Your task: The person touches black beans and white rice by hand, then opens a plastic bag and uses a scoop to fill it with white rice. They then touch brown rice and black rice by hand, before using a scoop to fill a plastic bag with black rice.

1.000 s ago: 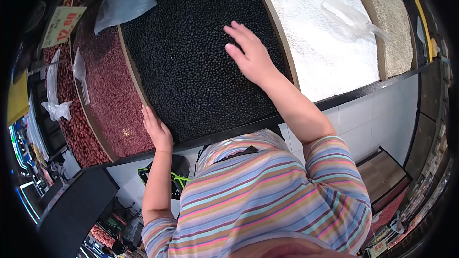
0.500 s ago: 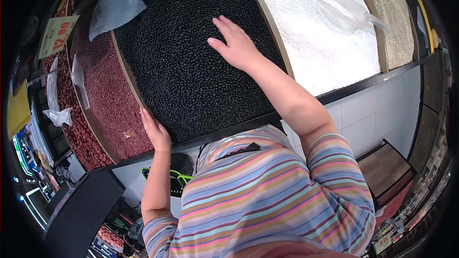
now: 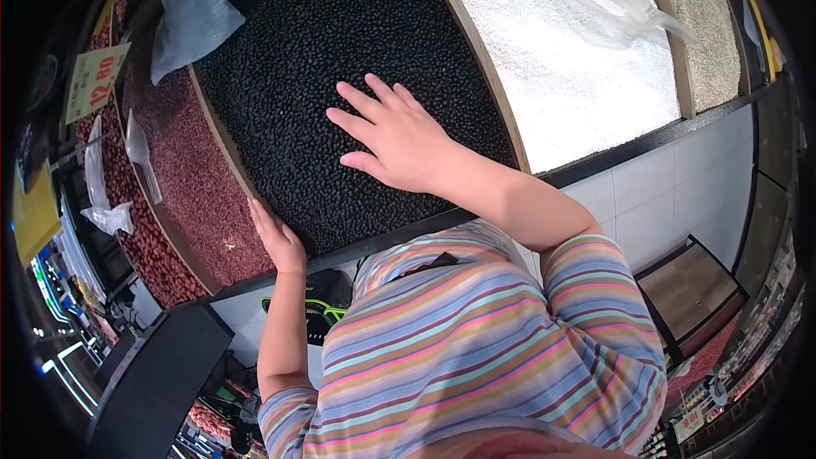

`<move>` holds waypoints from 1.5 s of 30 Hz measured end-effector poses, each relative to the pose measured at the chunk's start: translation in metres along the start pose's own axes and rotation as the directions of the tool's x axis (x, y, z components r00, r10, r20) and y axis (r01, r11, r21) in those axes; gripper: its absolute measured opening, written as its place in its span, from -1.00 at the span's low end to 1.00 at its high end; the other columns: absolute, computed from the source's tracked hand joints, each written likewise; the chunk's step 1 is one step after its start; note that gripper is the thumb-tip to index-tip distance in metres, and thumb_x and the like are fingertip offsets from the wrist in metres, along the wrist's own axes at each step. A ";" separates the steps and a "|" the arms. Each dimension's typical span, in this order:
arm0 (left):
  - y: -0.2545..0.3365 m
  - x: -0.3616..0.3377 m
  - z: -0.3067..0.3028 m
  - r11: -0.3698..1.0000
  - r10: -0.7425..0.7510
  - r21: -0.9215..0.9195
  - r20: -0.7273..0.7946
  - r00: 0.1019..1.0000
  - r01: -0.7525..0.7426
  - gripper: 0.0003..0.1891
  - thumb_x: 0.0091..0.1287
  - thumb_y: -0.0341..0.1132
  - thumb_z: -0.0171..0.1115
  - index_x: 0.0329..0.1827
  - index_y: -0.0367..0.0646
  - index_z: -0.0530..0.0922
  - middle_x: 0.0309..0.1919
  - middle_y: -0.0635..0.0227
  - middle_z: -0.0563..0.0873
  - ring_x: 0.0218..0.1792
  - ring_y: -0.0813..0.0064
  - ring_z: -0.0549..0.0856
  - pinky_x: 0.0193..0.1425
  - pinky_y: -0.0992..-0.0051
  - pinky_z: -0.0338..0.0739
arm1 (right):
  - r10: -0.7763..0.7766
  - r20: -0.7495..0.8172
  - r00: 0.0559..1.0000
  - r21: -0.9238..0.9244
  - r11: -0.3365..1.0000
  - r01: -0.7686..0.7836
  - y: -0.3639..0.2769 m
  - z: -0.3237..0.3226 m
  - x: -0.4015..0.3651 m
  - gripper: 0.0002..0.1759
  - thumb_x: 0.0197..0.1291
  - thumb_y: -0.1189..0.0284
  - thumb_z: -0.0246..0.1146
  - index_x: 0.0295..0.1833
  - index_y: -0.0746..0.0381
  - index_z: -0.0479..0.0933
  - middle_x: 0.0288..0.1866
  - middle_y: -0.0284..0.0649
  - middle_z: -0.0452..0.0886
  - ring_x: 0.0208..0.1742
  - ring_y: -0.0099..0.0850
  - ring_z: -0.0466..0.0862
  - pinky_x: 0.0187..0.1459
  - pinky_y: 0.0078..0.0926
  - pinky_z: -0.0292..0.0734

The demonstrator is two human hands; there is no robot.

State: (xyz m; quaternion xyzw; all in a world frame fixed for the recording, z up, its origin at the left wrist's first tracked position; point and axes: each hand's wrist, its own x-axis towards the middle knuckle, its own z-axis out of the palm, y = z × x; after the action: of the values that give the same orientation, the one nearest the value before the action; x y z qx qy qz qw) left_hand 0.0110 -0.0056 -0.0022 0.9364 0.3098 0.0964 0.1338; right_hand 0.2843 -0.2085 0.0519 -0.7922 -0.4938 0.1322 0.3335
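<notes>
Black beans (image 3: 340,25) fill the wide middle bin. Over their near part is my right hand (image 3: 391,136), palm down, fingers spread, holding nothing; whether it presses on the beans I cannot tell. My left hand (image 3: 279,240) rests at the near end of the wooden divider (image 3: 223,132), between the black beans and the reddish grains (image 3: 191,153). Its fingers are stretched out along the wood, with nothing held. A clear plastic bag (image 3: 194,21) lies across the far left corner of the black bean bin.
To the right, a clear scoop (image 3: 616,2) lies in white grains (image 3: 569,76), beside a bin of beige grains (image 3: 697,34). A scoop (image 3: 140,153) and price card (image 3: 98,81) are at left. The dark front rim (image 3: 382,238) crosses before my body.
My right hand has come nearer to my body and slightly left over the black beans, its fingers now spread wider. My left hand stays at the divider. The view has shifted slightly.
</notes>
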 end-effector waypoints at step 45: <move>0.000 0.000 0.001 1.000 0.000 0.024 0.016 1.000 0.000 -0.36 0.33 -0.62 -0.08 0.50 -0.32 0.04 0.45 -0.13 0.17 0.47 -0.05 0.16 0.52 0.24 0.05 | 0.032 0.011 0.999 0.078 0.996 -0.033 0.020 0.008 -0.005 -0.37 0.29 0.05 0.14 0.42 0.04 0.31 0.54 -0.12 0.12 0.52 0.12 0.06 0.42 0.23 0.01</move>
State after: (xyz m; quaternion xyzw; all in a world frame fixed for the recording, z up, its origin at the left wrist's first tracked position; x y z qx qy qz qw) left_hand 0.0110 -0.0057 -0.0030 0.9387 0.3097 0.0852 0.1251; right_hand 0.2910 -0.2154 0.0318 -0.7858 -0.4768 0.1607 0.3597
